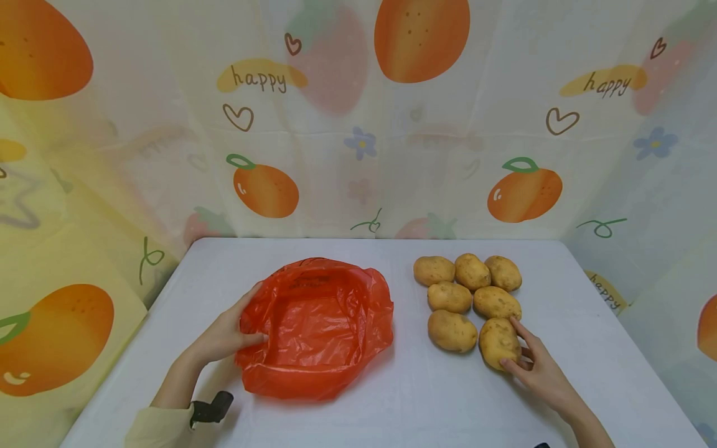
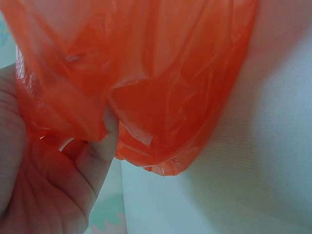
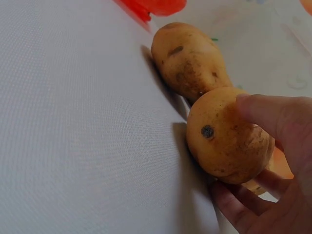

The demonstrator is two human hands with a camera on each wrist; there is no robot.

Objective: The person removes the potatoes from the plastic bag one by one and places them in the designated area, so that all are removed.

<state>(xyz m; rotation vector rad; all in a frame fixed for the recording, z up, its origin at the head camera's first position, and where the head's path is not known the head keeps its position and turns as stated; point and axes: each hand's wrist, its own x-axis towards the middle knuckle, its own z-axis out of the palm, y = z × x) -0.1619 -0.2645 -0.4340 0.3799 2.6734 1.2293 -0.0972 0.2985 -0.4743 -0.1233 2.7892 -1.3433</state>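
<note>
A red plastic bag (image 1: pixel 316 330) lies with its mouth spread wide, and its inner bottom shows. My left hand (image 1: pixel 226 333) holds the bag's left rim, thumb over the edge and the other fingers behind the plastic. Seen from the left wrist, the thin red film (image 2: pixel 161 87) covers part of that hand. To the right of the bag, my right hand (image 1: pixel 540 367) grips the nearest right potato (image 1: pixel 498 343), thumb on its near end and fingers round its right side. In the right wrist view this potato (image 3: pixel 229 139) rests low against the table, beside another potato (image 3: pixel 187 61).
Several other potatoes stand grouped behind and left of the gripped one, among them a front left potato (image 1: pixel 452 331). A white cloth covers the table (image 1: pixel 426 404). Behind it hangs a fruit-patterned curtain (image 1: pixel 426 124). A black device (image 1: pixel 211 407) sits at my left wrist.
</note>
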